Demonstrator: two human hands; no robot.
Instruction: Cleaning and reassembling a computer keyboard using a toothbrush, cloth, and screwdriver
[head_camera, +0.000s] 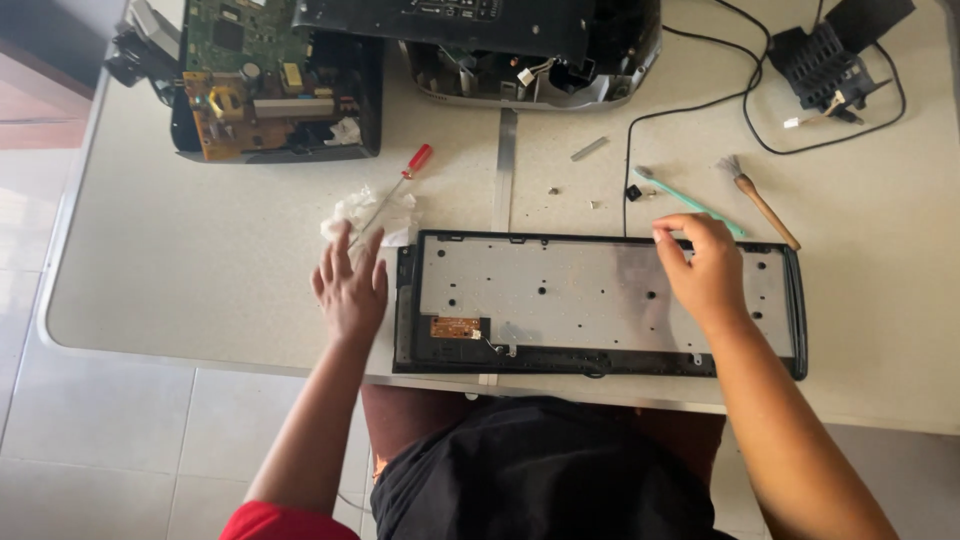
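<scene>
Bright, even daylight fills the overhead view, casting only soft, faint shadows on the pale worktop (200, 260), with mild softness throughout and slight bending of lines toward the edges.

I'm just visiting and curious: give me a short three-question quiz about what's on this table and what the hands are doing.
1. True or false: the right hand rests on the opened keyboard.
2. Which tool lies nearest the left hand? A) wooden brush B) red-handled screwdriver C) green toothbrush
3. What small part sits at the lower left of the keyboard's metal plate?

Key:
1. True; it lies on the upper right of the plate.
2. B; it lies across the crumpled white tissue.
3. A small orange-brown circuit board.
</scene>
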